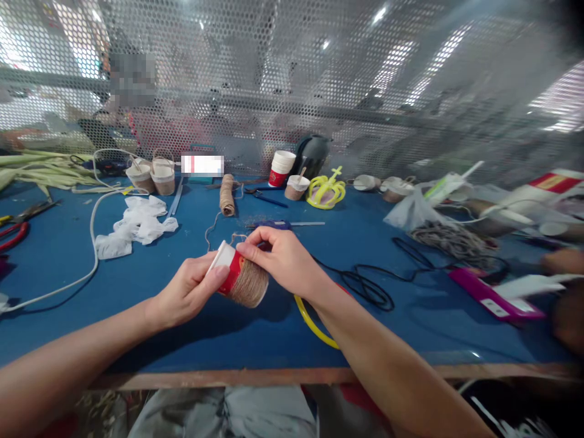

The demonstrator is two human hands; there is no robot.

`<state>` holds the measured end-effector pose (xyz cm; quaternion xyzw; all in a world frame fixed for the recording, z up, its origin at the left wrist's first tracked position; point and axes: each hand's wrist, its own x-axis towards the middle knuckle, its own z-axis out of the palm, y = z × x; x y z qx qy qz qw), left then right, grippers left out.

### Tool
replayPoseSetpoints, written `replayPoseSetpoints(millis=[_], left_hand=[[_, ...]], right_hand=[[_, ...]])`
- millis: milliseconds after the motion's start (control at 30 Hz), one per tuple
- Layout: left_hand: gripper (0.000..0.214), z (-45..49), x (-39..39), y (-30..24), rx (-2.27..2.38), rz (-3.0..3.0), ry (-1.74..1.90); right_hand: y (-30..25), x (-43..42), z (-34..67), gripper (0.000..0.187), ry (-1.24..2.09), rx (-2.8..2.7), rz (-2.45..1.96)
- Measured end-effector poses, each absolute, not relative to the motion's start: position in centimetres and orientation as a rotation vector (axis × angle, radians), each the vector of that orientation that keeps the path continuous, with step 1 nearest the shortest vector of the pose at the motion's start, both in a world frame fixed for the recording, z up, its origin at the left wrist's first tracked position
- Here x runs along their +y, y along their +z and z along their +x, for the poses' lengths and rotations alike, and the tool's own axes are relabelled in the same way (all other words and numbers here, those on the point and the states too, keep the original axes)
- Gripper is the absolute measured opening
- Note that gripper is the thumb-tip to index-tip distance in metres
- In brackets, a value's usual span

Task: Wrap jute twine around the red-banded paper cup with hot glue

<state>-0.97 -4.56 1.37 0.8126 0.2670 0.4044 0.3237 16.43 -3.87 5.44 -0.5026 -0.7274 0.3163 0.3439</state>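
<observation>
My left hand (187, 289) grips a red-and-white paper cup (233, 272) near its rim. The cup is tilted on its side above the table, its base part wrapped in brown twine (250, 285). My right hand (278, 255) has thumb and forefinger pinched on the twine at the edge of the wrapped part. A loose strand loops up behind the cup and runs back toward a twine spool (227, 196) lying on the table. Behind my right hand lies a blue glue gun (272, 225), partly hidden, with a clear stick out of its end.
On the blue table (191, 340) stand stacked paper cups (281, 167), wrapped cups (163, 177) and a yellow crown-shaped piece (325, 190). Crumpled white cloth (137, 222) and red-handled scissors (16, 234) lie left. Black cord (365, 283), a purple box (495, 295) and another person's blurred hand (566, 261) are right.
</observation>
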Motion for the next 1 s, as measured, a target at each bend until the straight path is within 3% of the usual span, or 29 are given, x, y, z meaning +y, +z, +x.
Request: replayPoseSetpoints(millis=[267,533,600,767,1000], left_hand=[[0.034,-1.0,-4.6,1.4,0.625,2.223,1.177],[0.037,-1.4,-4.2,1.0,0.706,2.228,1.22],[0.035,-1.3,-4.0,0.9,0.724,2.089,1.112],[0.035,-0.7,-3.7,0.9,0.79,1.556,0.889],[0.027,-0.5,-3.4,0.5,0.787,1.302,0.874]], right_hand=[[5.4,-3.2,16.9,0.029,0.838,-1.864,-1.293],[7.6,-4.1,17.9,0.045,1.222,-2.113,-1.274],[7.4,-4.2,18.0,0.049,1.117,-2.147,-1.283],[5.6,-4.4,17.9,0.06,0.49,-2.272,-1.307],[2.9,-4.4,17.6,0.056,0.26,-2.323,-1.075]])
